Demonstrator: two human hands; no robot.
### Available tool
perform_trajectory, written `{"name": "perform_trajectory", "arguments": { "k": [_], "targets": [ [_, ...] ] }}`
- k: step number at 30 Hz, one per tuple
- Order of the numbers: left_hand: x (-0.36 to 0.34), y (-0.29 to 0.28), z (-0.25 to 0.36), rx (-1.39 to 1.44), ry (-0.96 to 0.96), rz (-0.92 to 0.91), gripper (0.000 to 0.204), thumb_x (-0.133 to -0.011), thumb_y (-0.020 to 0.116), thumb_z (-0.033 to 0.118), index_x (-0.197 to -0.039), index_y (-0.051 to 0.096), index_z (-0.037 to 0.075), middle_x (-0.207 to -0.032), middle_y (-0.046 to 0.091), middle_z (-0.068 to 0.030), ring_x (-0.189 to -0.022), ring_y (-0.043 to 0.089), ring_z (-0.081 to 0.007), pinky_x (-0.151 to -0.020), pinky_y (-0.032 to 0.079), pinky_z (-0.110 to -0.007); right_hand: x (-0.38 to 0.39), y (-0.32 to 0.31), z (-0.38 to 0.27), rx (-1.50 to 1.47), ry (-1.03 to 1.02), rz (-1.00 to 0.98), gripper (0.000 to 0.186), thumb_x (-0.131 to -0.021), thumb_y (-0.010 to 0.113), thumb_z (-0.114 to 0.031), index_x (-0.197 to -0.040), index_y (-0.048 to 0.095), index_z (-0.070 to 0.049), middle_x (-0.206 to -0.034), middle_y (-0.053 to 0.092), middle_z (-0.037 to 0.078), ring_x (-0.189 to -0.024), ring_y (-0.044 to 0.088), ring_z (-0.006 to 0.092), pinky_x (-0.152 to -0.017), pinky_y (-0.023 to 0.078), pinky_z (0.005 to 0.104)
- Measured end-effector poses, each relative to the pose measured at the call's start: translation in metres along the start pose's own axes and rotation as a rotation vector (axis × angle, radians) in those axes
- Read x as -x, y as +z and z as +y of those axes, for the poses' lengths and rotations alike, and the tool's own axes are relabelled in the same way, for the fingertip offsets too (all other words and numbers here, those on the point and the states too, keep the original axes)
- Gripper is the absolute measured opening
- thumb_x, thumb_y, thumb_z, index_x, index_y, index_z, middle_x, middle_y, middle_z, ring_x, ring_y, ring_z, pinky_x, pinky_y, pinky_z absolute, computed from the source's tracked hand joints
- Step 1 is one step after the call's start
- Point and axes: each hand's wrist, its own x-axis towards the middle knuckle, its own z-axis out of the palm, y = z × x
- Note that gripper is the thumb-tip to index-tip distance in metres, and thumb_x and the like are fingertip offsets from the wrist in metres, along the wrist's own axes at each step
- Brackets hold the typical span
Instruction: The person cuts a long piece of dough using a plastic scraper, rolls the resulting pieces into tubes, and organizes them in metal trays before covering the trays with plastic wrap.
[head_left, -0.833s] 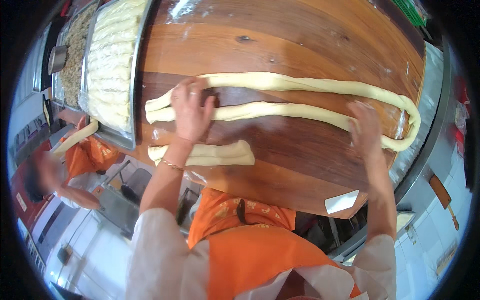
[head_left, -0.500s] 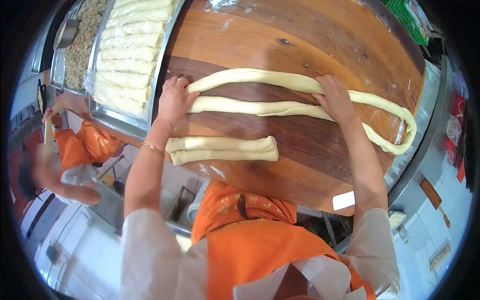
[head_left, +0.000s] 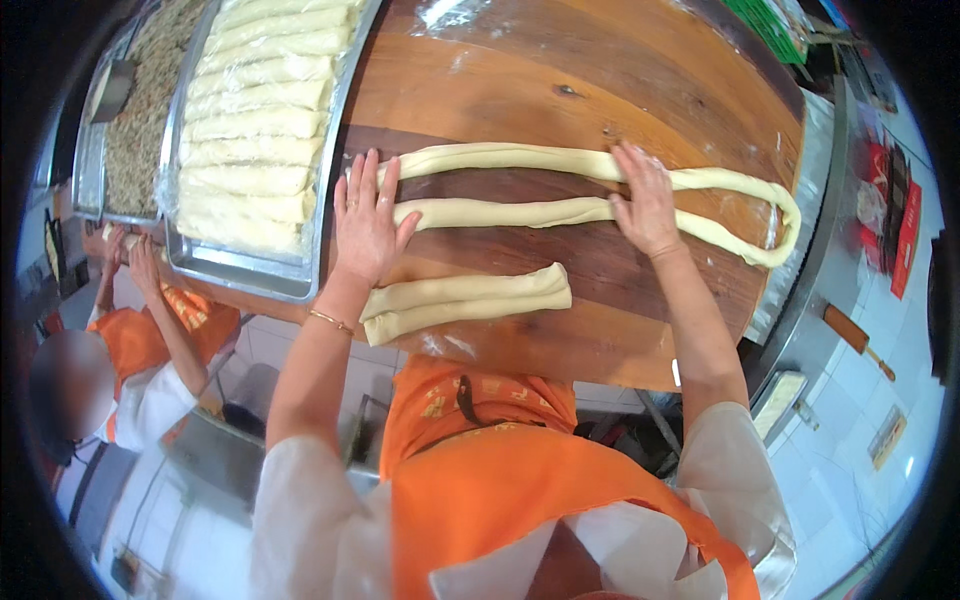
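Observation:
A long rope of pale dough (head_left: 510, 156) lies on the wooden table in two side-by-side strands, joined by a loop at the right. My left hand (head_left: 366, 228) rests over the strands' left ends, palm down with fingers spread, hiding those ends. Across both strands toward the right lies my right hand (head_left: 650, 205), its fingers stretched out and the thumb apart. Neither hand is wrapped round the dough. Nearer to me sits a shorter double strip of dough (head_left: 470, 300), slightly slanted and touched by neither hand.
At the left, a metal tray (head_left: 240, 268) holds several dough sticks (head_left: 258, 123) under clear film. Beyond it is a tray of brown crumbly filling (head_left: 150, 100) with a metal scoop (head_left: 112, 92). A co-worker in an orange apron (head_left: 145, 345) works at lower left. A green crate (head_left: 770, 28) stands far right.
Both hands have loosened from a curled hold on the strands to flat, outstretched fingers. The view has shifted, and the short strip appears more slanted. The co-worker's hands have come to the table edge.

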Motion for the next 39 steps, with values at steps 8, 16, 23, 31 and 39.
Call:
{"name": "perform_trajectory", "arguments": {
  "k": [8,16,23,31,39],
  "targets": [
    [-0.026,-0.011,0.019,0.023,-0.013,-0.002,0.075,-0.088,0.067,0.037,-0.152,0.034,0.015,-0.144,0.044,-0.0144,-0.141,0.034,-0.0327,-0.115,0.021,-0.053,0.034,-0.003,-0.016,-0.074,0.14,0.235,0.052,-0.087,0.063,-0.011,-0.137,0.051,-0.01,-0.143,0.049,0.014,-0.135,0.042,0.0344,-0.115,0.029,0.0488],
    [-0.07,0.033,0.084,0.119,0.224,-0.027,0.076,-0.083,0.073,0.033,-0.149,0.039,0.015,-0.134,0.049,-0.0128,-0.127,0.045,-0.0317,-0.107,0.031,-0.052,0.303,0.03,0.07,0.165,1.011,0.344,0.069,-0.079,0.075,-0.014,-0.14,0.044,0.0,-0.139,0.049,0.025,-0.131,0.044,0.0419,-0.112,0.034,0.0484],
    [-0.118,0.052,0.068,0.128,0.094,-0.163,0.038,-0.093,0.064,0.038,-0.118,0.057,0.01,-0.097,0.067,-0.0146,-0.084,0.064,-0.0344,-0.072,0.051,-0.044,0.386,0.034,0.139,0.209,1.847,-0.066,0.099,-0.069,0.065,-0.079,-0.128,0.061,0.001,-0.131,0.057,0.029,-0.122,0.056,0.0432,-0.102,0.046,0.049],
    [-0.084,0.014,0.035,0.138,0.177,0.022,0.038,-0.089,0.069,0.038,-0.114,0.063,0.009,-0.108,0.063,-0.0145,-0.099,0.06,-0.0336,-0.09,0.046,-0.045,0.391,0.031,0.138,0.094,2.005,-0.016,0.111,-0.06,0.073,-0.08,-0.141,0.051,-0.006,-0.142,0.05,0.025,-0.132,0.048,0.0405,-0.108,0.04,0.0502],
    [-0.038,0.004,-0.012,0.176,0.027,-0.085,0.031,-0.084,0.073,0.028,-0.106,0.065,0.007,-0.104,0.06,-0.014,-0.102,0.056,-0.036,-0.091,0.045,-0.044,0.434,0.057,0.142,-0.004,1.908,-0.007,0.114,-0.059,0.08,-0.072,-0.136,0.051,0.006,-0.132,0.058,0.024,-0.113,0.063,0.0369,-0.097,0.051,0.0422]
  ]
}}
